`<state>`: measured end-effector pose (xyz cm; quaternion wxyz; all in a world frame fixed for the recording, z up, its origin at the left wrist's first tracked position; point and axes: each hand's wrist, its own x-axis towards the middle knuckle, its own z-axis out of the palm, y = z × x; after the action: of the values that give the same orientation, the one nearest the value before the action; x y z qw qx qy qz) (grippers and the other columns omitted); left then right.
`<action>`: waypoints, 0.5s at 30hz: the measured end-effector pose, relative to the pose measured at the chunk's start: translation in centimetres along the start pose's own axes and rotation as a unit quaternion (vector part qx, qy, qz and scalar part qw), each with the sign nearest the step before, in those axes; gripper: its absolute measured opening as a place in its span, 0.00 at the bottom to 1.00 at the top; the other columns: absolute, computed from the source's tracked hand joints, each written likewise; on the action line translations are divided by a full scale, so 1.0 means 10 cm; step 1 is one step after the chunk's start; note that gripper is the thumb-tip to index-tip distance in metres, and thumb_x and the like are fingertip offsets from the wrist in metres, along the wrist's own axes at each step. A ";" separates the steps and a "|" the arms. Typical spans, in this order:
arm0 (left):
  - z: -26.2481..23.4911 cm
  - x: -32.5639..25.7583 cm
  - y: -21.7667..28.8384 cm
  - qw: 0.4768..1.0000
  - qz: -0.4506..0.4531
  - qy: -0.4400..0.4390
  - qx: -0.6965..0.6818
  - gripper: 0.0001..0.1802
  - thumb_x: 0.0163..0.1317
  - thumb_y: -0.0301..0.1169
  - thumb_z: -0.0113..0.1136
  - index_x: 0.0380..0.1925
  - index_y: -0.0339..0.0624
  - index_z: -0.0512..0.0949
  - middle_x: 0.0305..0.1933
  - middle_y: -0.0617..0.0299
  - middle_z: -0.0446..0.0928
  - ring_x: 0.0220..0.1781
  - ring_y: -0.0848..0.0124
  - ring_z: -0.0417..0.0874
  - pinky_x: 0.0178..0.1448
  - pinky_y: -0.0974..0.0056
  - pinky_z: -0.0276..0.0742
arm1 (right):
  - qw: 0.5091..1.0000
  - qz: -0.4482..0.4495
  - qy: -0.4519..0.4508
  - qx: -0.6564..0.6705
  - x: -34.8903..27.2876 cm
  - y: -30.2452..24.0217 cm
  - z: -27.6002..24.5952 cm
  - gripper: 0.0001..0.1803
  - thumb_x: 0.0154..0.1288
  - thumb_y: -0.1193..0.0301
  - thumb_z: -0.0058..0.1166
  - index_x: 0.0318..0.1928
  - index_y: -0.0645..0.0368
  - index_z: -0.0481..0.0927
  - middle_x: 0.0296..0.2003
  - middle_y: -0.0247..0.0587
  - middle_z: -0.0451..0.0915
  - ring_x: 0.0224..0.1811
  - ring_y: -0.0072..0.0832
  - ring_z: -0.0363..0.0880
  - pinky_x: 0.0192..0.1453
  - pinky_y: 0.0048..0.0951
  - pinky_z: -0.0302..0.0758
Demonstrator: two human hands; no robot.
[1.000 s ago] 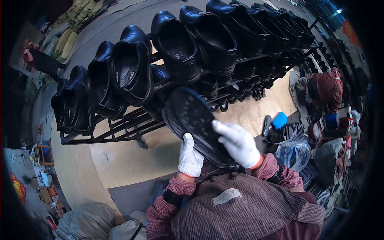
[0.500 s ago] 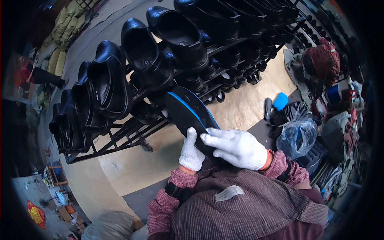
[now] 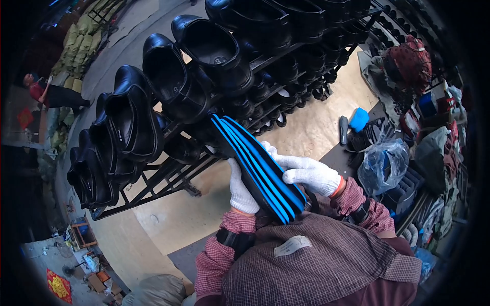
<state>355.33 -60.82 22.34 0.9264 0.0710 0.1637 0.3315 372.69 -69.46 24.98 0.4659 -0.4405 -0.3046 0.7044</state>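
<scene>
Both my hands wear white knit gloves and hold a stack of insoles (image 3: 261, 172), black on the outer faces with bright blue showing between the layers. The stack tilts away from me, its far end close to the shoe rack. My left hand (image 3: 242, 189) grips its left side with the thumb up along the black face. From the right, my right hand (image 3: 311, 172) closes on the stack; some of its fingers are hidden behind it. Just beyond stand black leather shoes (image 3: 133, 116) on the top of a black metal rack (image 3: 145, 199).
More black shoes fill the rack's lower tiers. To the right lie a blue sponge-like block (image 3: 359, 120), a dark grey elongated piece (image 3: 343, 129) and a clear plastic bag (image 3: 382, 166). Stuffed sacks (image 3: 84, 46) are piled far left, where another person (image 3: 51, 94) stands.
The stack has turned and fanned, so several blue layers now show instead of one black face with a blue edge. My right hand has shifted to its right side.
</scene>
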 end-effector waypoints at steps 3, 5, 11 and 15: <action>-0.03 -0.02 0.01 0.999 -0.005 -0.040 -0.006 0.43 0.67 0.70 0.48 0.63 0.42 0.71 0.62 0.59 0.72 0.67 0.60 0.71 0.72 0.53 0.71 | 0.997 0.018 -0.026 0.065 -0.02 -0.04 -0.02 0.42 0.70 0.60 0.61 0.75 0.69 0.59 0.73 0.53 0.66 0.76 0.39 0.63 0.80 0.36 0.57; 0.11 -0.11 0.05 0.991 -0.016 0.076 0.109 0.46 0.66 0.71 0.47 0.66 0.42 0.69 0.63 0.57 0.75 0.64 0.58 0.76 0.71 0.53 0.74 | 0.983 -0.020 0.067 -0.172 -0.05 -0.07 0.00 0.37 0.69 0.70 0.56 0.76 0.60 0.62 0.72 0.52 0.68 0.72 0.39 0.70 0.76 0.35 0.64; -0.11 -0.15 0.05 0.994 -0.038 0.069 0.070 0.49 0.63 0.65 0.60 0.73 0.42 0.63 0.71 0.51 0.71 0.71 0.53 0.74 0.75 0.47 0.70 | 0.821 -0.187 0.263 -0.471 -0.11 -0.17 0.11 0.33 0.64 0.80 0.52 0.70 0.46 0.73 0.50 0.50 0.83 0.49 0.45 0.84 0.56 0.34 0.80; -0.15 -0.11 0.04 0.994 -0.091 0.057 0.021 0.44 0.66 0.57 0.63 0.72 0.41 0.65 0.69 0.50 0.73 0.69 0.52 0.75 0.74 0.47 0.71 | 0.722 -0.242 0.279 -0.585 -0.16 -0.21 0.21 0.29 0.63 0.73 0.60 0.66 0.48 0.77 0.46 0.45 0.83 0.42 0.41 0.86 0.46 0.33 0.82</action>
<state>353.81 -61.20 21.31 0.9404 0.0558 0.2288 0.2455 371.87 -70.17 28.15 0.3342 -0.7133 -0.6087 0.0948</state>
